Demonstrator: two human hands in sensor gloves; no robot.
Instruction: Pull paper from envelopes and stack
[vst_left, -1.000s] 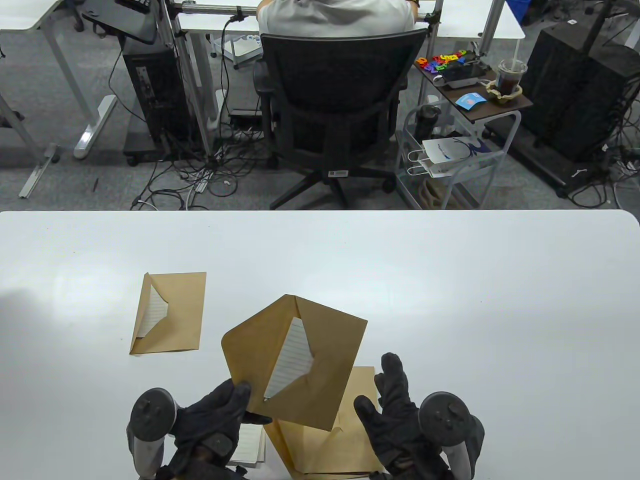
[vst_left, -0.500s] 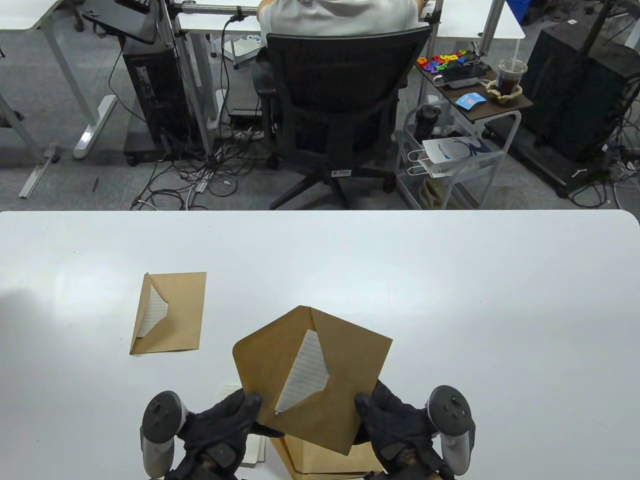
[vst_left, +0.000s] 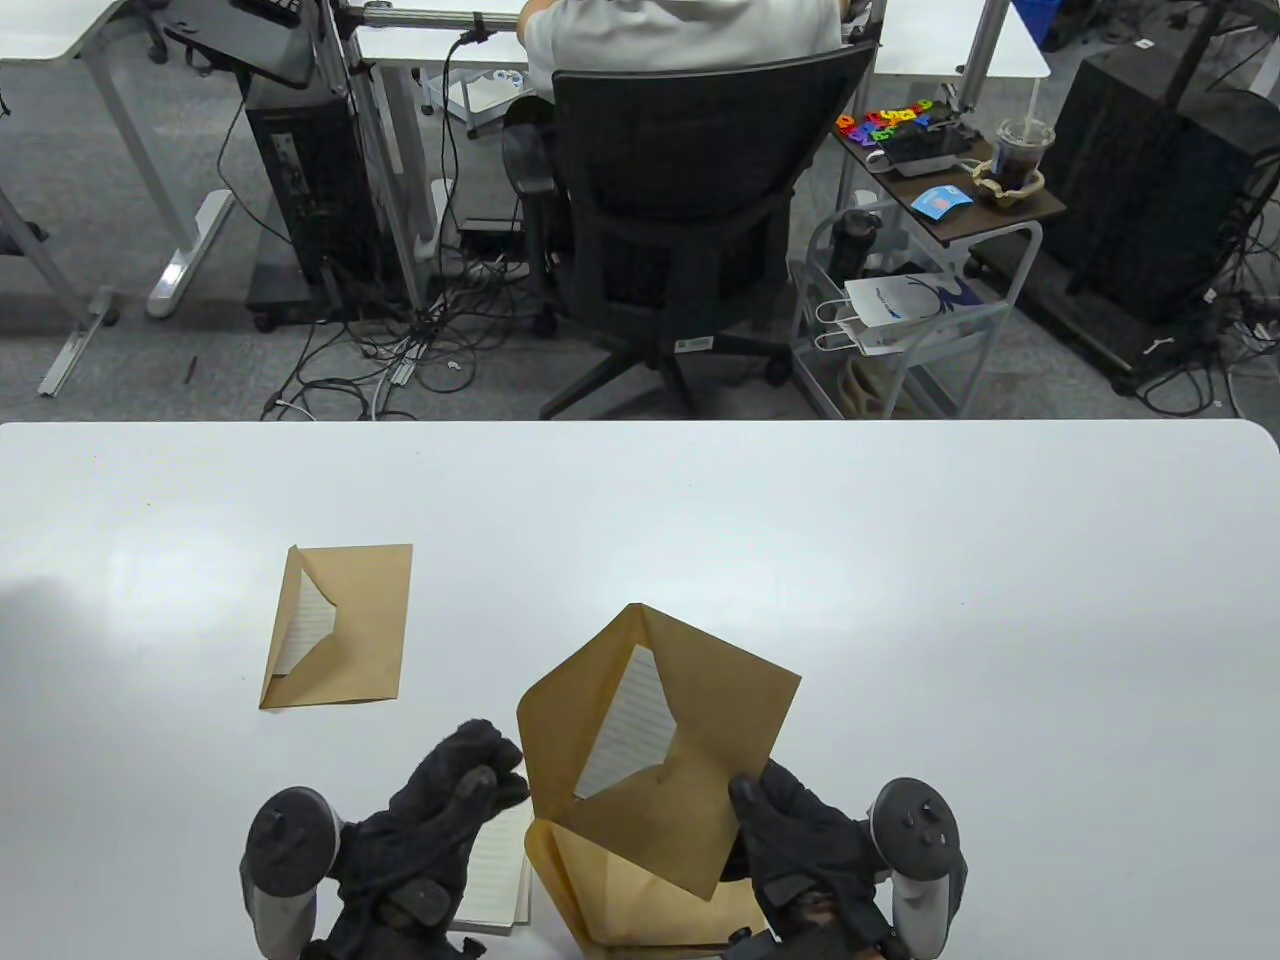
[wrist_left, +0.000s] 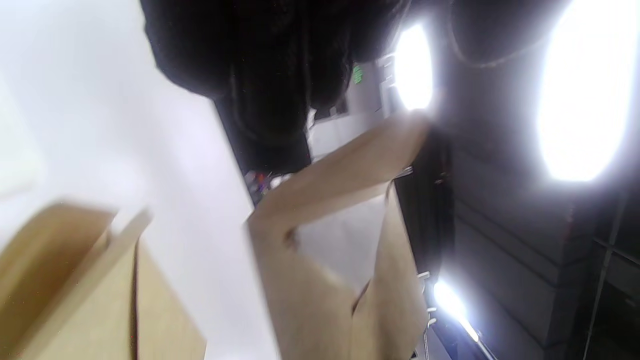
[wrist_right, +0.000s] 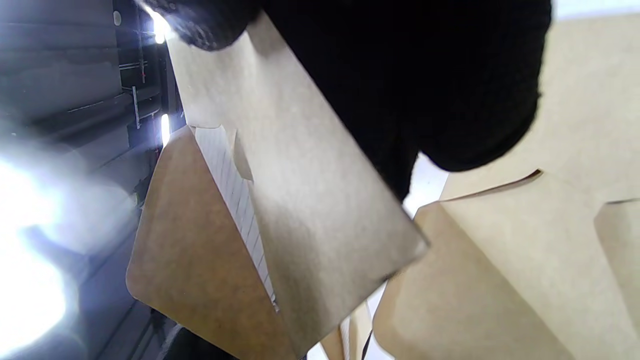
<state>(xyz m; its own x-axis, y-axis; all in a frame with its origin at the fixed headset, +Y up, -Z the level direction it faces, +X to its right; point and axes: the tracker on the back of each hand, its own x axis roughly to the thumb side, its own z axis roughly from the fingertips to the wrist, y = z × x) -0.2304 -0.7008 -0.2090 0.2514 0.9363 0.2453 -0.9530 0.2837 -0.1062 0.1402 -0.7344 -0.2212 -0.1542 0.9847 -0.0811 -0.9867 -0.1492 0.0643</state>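
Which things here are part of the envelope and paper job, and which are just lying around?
Job:
held envelope, gripped by right hand
lined paper inside it
left envelope
emptied envelope
paper stack
left hand

Lying about:
office chair
iced drink
shopping bag

Both gloved hands sit low near the table's near edge. The right hand (vst_left: 800, 850) grips an envelope (vst_left: 690, 740) at its lower right edge, thumb on top. The left hand (vst_left: 440, 820) hovers just beside it, fingers curled, apart from it.
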